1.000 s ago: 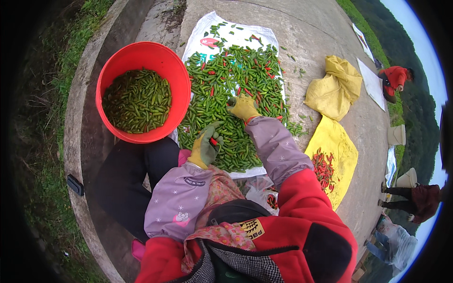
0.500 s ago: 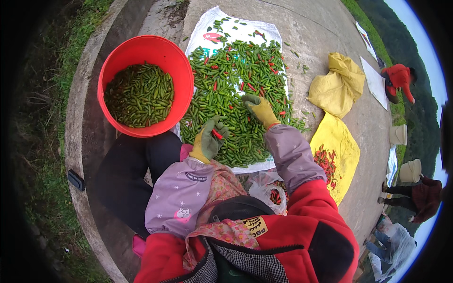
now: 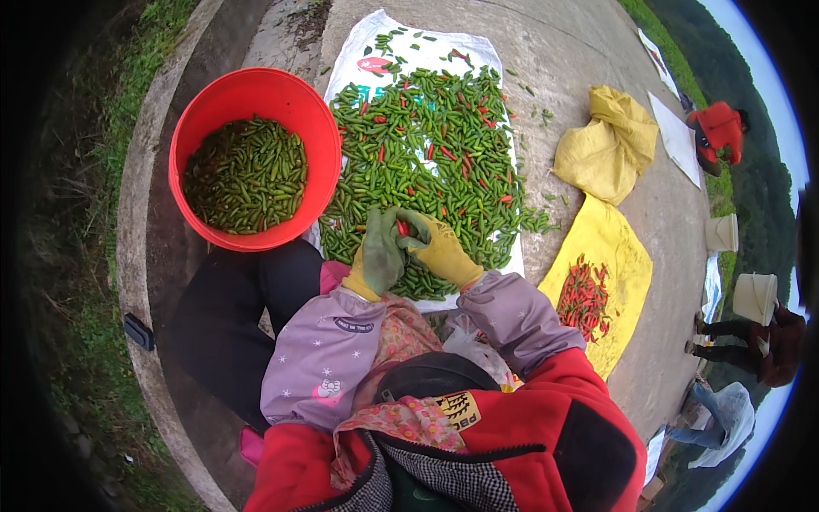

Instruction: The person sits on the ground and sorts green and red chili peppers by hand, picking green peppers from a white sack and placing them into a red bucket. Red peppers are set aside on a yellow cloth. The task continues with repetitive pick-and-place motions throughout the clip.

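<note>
My gloved hands meet over the near part of a white woven sheet [image 3: 348, 64] spread with green chilies [image 3: 409, 119] and scattered red ones. A red chili [image 3: 403, 228] shows between them. My left hand [image 3: 380, 254] is closed, its fingers pointing away from me beside that chili. Curled in from the right, my right hand [image 3: 439, 249] has its thumb and fingers around the same chili, which they partly hide. Left of the sheet stands a red bucket [image 3: 324, 162] holding green chilies [image 3: 247, 175].
At right, red chilies [image 3: 583, 299] lie on a yellow sheet [image 3: 627, 247], below a crumpled yellow sack [image 3: 607, 141]. A clear plastic bag [image 3: 478, 348] is by my lap. A concrete curb [image 3: 136, 222] runs along the left. Other people and pale buckets [image 3: 722, 232] are far right.
My right hand has come left and nearer me, from the chilies to my left hand. The red chili in my left hand is now between both. At far right, a person has lifted a bucket.
</note>
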